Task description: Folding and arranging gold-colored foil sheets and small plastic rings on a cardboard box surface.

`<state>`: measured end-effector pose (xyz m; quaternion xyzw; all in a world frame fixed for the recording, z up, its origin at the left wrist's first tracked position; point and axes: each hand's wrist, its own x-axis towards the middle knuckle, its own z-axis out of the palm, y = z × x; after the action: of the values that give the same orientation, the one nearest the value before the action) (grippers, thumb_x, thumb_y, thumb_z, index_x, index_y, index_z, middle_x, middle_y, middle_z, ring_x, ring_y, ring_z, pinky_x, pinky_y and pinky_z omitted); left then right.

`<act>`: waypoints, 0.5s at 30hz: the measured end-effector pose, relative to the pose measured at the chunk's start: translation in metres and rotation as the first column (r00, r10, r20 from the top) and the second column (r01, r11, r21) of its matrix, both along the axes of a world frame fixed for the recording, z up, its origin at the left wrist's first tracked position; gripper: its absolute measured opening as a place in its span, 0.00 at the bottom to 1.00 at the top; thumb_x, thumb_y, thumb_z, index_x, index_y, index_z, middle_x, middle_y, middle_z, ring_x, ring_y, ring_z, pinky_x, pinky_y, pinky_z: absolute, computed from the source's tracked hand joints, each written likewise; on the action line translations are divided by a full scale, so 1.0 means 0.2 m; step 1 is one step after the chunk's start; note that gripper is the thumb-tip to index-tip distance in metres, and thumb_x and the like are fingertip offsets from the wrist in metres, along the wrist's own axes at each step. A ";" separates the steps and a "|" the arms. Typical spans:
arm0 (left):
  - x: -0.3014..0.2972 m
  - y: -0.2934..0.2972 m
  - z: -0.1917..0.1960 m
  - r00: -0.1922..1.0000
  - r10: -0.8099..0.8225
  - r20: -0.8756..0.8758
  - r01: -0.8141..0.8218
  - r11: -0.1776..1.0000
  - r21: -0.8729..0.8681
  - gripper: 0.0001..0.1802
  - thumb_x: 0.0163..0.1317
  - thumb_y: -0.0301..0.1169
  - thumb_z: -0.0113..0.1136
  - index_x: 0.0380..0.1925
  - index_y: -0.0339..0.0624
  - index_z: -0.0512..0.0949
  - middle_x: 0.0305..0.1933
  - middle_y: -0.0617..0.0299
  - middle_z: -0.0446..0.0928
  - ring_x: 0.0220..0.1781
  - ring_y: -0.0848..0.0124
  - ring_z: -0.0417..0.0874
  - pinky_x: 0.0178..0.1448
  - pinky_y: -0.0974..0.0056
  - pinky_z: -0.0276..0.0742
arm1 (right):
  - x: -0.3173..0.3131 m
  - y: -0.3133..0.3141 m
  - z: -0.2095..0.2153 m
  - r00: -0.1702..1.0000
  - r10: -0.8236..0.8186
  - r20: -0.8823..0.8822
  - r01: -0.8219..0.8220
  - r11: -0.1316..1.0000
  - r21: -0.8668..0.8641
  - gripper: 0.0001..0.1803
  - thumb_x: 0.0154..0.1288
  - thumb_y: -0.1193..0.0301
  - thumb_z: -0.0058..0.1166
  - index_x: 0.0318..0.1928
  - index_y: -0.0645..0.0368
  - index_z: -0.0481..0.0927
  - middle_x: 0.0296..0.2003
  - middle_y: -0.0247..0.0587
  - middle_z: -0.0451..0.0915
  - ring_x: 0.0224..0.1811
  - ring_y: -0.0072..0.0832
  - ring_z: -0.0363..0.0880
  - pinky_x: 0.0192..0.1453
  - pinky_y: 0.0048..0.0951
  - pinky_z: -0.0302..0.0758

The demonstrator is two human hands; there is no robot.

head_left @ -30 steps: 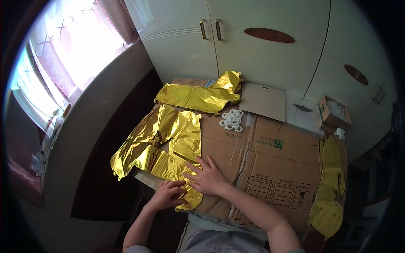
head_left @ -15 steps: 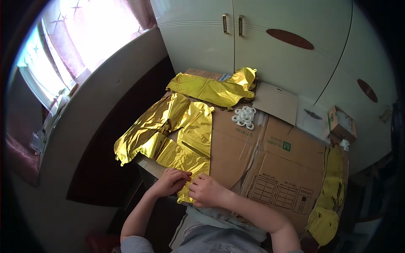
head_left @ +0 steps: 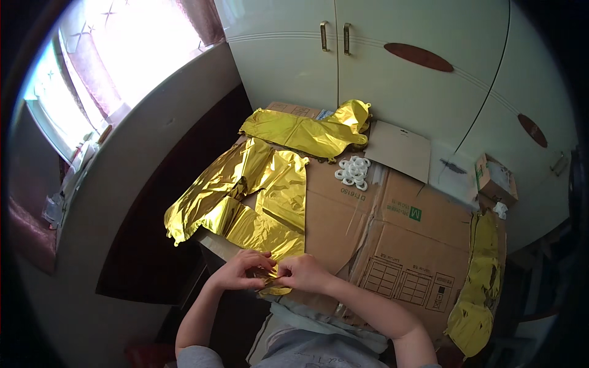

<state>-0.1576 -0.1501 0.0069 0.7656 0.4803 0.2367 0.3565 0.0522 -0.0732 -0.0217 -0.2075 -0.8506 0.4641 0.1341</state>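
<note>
A flat, crinkled gold foil balloon [head_left: 282, 211] lies with its near end at the table's front edge. Both my hands are close together on that near end. My right hand [head_left: 302, 273] pinches the foil between thumb and forefinger. Curled around the foil's left side, my left hand [head_left: 242, 270] grips it with thumb and fingers. A bit of folded foil shows between the two hands; the exact fingertip contact is partly hidden.
Flattened cardboard [head_left: 405, 239] covers the table. A second gold foil balloon [head_left: 294, 130] lies at the back, a third [head_left: 481, 276] along the right edge. White rings [head_left: 353, 172] sit heaped beside a grey-brown card [head_left: 400, 150]. A small open box [head_left: 496, 179] stands back right, before white cabinets [head_left: 282, 67].
My left thumb has spread down below the fingers, and my right hand has turned into a tighter pinch. The foil's near end is now more folded between the hands.
</note>
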 end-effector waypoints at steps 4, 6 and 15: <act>0.04 -0.01 0.02 0.985 0.027 -0.170 -0.015 0.997 0.070 0.14 0.52 0.37 0.63 0.38 0.45 0.79 0.43 0.59 0.79 0.54 0.61 0.75 0.56 0.57 0.67 | 0.00 0.00 0.02 1.000 0.010 0.012 -0.009 0.993 -0.116 0.10 0.50 0.63 0.59 0.29 0.55 0.78 0.27 0.40 0.80 0.30 0.35 0.79 0.36 0.34 0.74; 0.03 0.00 -0.03 0.989 0.102 -0.104 -0.094 0.992 0.078 0.11 0.52 0.35 0.62 0.36 0.45 0.80 0.38 0.59 0.80 0.48 0.62 0.78 0.52 0.59 0.70 | 0.00 0.00 0.03 1.000 0.005 -0.002 -0.005 0.997 -0.071 0.10 0.51 0.63 0.58 0.31 0.55 0.77 0.27 0.39 0.79 0.31 0.35 0.79 0.36 0.35 0.74; -0.04 0.04 -0.04 0.839 0.528 0.128 -0.540 0.837 0.090 0.06 0.54 0.21 0.57 0.33 0.38 0.79 0.31 0.60 0.80 0.34 0.76 0.80 0.36 0.71 0.74 | 0.04 0.05 0.10 0.909 -0.273 -0.317 0.382 0.849 0.366 0.12 0.54 0.71 0.53 0.41 0.55 0.72 0.33 0.39 0.76 0.38 0.34 0.76 0.42 0.36 0.71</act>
<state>-0.1650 -0.1429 -0.0004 0.6089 0.6414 0.3931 0.2518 0.0596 -0.0633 -0.0024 -0.2560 -0.8575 0.2630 0.3605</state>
